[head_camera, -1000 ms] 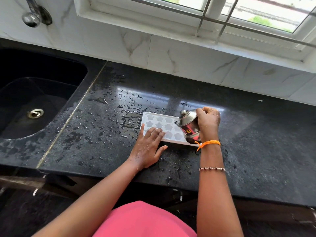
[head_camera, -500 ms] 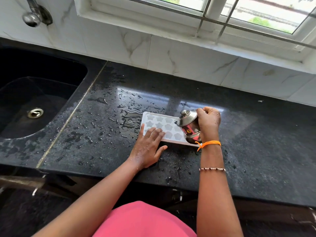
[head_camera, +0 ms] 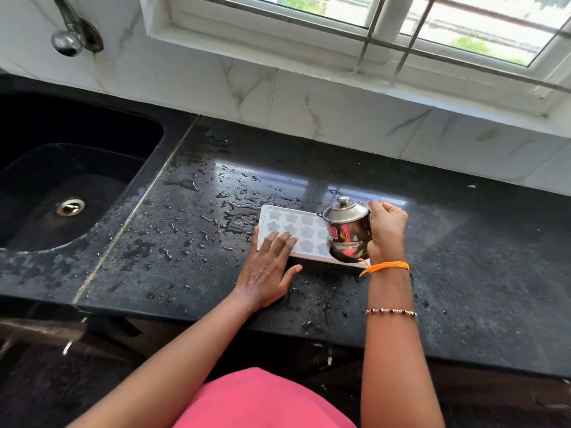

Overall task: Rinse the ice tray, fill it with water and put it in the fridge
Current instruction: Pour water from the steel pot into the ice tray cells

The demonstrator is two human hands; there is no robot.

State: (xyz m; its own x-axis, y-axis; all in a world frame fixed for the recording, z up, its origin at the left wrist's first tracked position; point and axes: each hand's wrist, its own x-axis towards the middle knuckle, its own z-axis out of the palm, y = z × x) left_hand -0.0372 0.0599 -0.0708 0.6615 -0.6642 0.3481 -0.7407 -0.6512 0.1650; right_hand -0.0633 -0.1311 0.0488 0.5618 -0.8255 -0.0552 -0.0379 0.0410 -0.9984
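A white ice tray [head_camera: 301, 233] with star and flower shaped cells lies flat on the wet black counter [head_camera: 191, 242]. My left hand [head_camera: 268, 270] rests on the tray's near left corner with straight fingers. My right hand [head_camera: 386, 233] grips a small lidded steel jug [head_camera: 347, 231] by its side. The jug hangs over the tray's right end, tilted slightly to the left. I cannot tell how much water is in the cells.
A black sink [head_camera: 61, 186] with a metal drain [head_camera: 71, 206] lies to the left, a steel tap [head_camera: 69, 35] on the wall above it. White marble tiles and a barred window [head_camera: 401, 23] line the back. Water drops are scattered left of the tray.
The steel jug has come more upright in my right hand, its lid knob now pointing up. My left hand has stayed on the tray.
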